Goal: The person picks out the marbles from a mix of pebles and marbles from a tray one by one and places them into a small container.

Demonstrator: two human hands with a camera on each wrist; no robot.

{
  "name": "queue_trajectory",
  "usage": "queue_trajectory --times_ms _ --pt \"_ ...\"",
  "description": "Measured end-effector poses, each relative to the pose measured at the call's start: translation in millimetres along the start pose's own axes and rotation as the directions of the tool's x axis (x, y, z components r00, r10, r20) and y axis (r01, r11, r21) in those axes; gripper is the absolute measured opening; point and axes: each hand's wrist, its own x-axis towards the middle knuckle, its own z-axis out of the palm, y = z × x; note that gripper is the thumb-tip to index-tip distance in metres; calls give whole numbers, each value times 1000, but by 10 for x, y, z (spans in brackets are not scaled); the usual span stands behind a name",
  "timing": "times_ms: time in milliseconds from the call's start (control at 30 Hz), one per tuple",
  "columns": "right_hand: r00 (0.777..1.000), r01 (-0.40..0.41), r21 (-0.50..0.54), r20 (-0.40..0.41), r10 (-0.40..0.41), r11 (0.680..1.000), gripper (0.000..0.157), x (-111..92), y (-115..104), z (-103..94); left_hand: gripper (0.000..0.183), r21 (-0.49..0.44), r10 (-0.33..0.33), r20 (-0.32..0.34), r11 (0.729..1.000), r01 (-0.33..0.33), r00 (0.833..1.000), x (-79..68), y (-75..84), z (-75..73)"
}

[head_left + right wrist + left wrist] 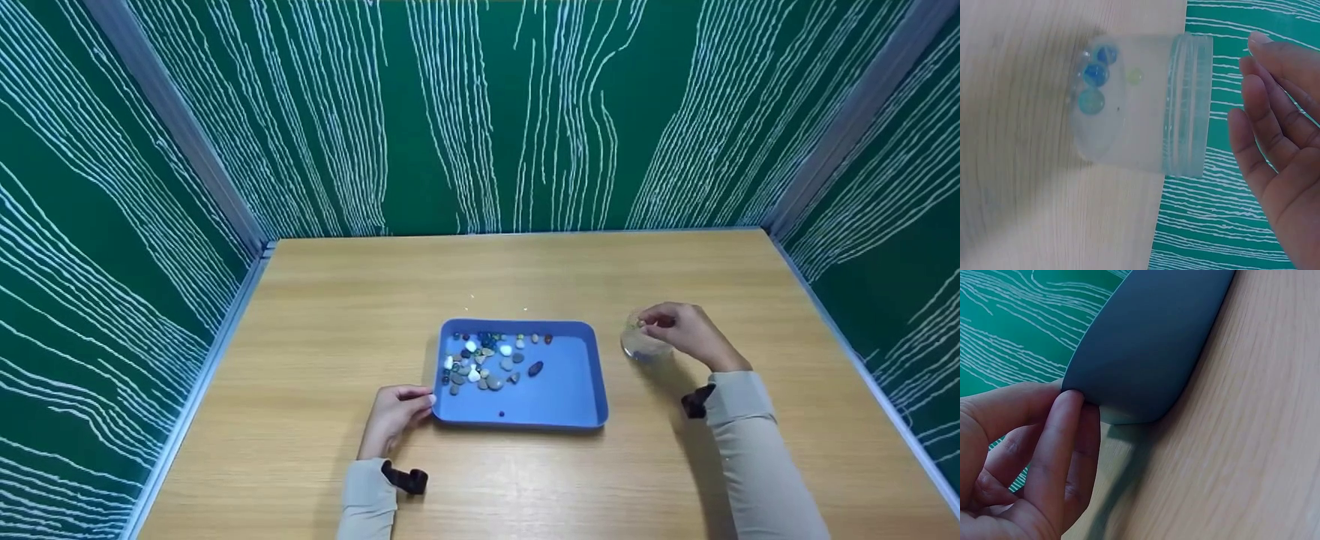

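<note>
My left hand (395, 420) pinches the left front corner of a blue tray (555, 416); the left wrist view shows thumb and fingers on the tray's rim (1075, 377). Pebbles (493, 382) and glass marbles lie mostly in the tray's left half. My right hand (694, 334) is over the mouth of a clear jar (637, 345). In the right wrist view, its loosely bent fingers (1255, 95) are apart from the jar and nothing shows between them. Blue and teal marbles (1095, 74) rest on the jar's bottom, and a yellow-green marble (1135, 77) appears higher up inside.
Tray and jar stand on a wooden table (337, 315), the jar to the tray's right. Tiny white specks lie behind the tray. Green panels (502, 112) with white wavy lines enclose the table at the back and sides.
</note>
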Motion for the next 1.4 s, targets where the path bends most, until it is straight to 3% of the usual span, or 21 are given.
queue_trajectory --times_ms 367,633,1167,1400 --pt "1000 -22 -1 2 22 1000 25 -37 40 -43 31 -5 10 22 1000 -10 1000 -52 40 -1" --pt "998 30 -12 -53 -31 999 18 -40 103 -28 28 21 21 18 1000 -21 1000 -24 -12 -1" --pt "999 -49 24 14 49 998 23 -13 14 -23 27 50 13 -7 999 -13 1000 -29 47 13" --pt "999 -30 38 11 30 999 22 38 -11 28 27 38 6 -3 999 -6 1000 -21 32 2"
